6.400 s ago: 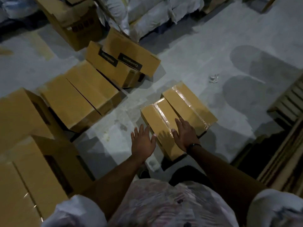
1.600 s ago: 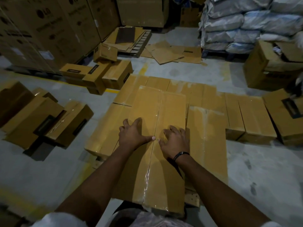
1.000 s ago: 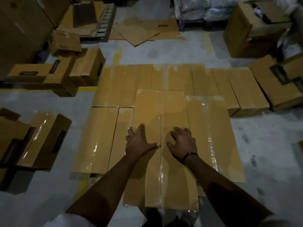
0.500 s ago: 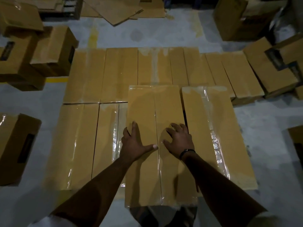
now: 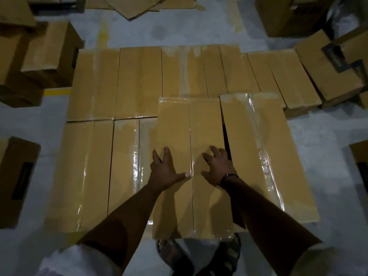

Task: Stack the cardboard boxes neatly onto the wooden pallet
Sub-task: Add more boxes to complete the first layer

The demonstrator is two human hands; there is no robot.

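A long taped cardboard box [image 5: 191,126] lies in front of me among a layer of like boxes [image 5: 139,82] laid side by side; the pallet beneath is hidden. My left hand [image 5: 166,171] lies flat on the box top with fingers spread and thumb at the centre tape seam. My right hand [image 5: 218,169] presses the top near its right edge, fingers bent, fingertips by the dark gap beside the neighbouring box [image 5: 264,152]. The box sits higher than the boxes to its left and overlaps one of them [image 5: 127,162].
Loose boxes stand on the concrete floor at left [image 5: 45,54], lower left [image 5: 16,182] and right [image 5: 326,70]. Flattened cardboard [image 5: 139,5] lies at the back. My sandalled feet [image 5: 199,257] are at the near edge of the stack.
I carried the box from the floor to the stack and set it among the others. Over the last second it slid forward and lined up; both hands stay on top.
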